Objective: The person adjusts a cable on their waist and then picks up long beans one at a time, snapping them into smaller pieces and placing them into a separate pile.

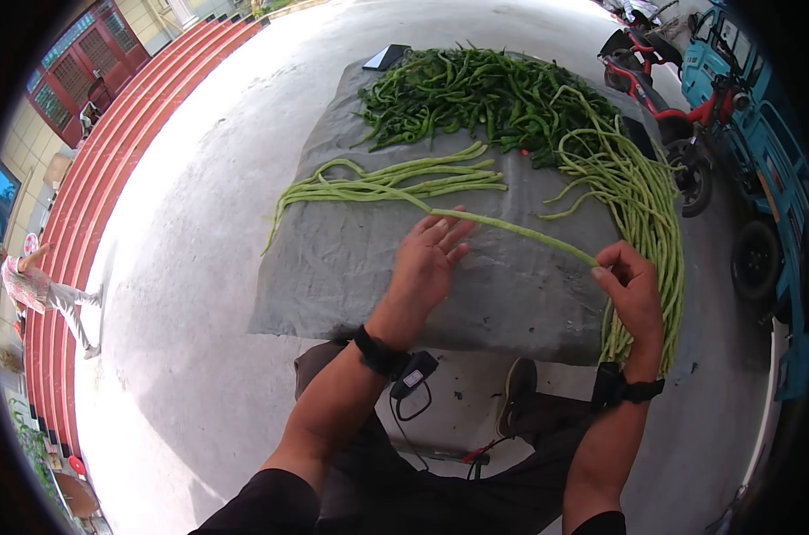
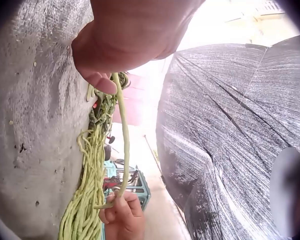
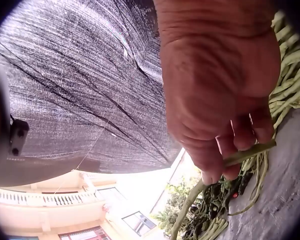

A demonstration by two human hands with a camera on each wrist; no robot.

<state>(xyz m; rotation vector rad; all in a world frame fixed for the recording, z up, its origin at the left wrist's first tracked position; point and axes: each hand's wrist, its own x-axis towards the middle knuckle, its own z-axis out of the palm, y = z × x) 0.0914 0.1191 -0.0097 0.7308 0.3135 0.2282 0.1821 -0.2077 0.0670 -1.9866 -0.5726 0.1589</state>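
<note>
One long green yardlong bean [image 1: 529,234] stretches between the two hands above a grey cloth [image 1: 476,294]. My right hand [image 1: 635,281] pinches its right end between thumb and fingers; a short end of the bean sticks out past the fingers in the right wrist view. My left hand [image 1: 427,263] is at the bean's other part, fingers loosely extended and touching it from below. Beyond the left hand lies a small bundle of yardlong beans [image 1: 396,185]. A much larger pile of yardlong beans [image 1: 650,209] runs along the cloth's right edge, beside the right hand.
Green chili peppers [image 1: 485,94] are heaped at the cloth's far side, near a phone-like dark object [image 1: 387,57]. Past the right edge stand a red scooter [image 1: 645,80] and a blue cart [image 1: 770,160]. Another person [image 1: 43,285] is by the red steps [image 1: 128,152] at left.
</note>
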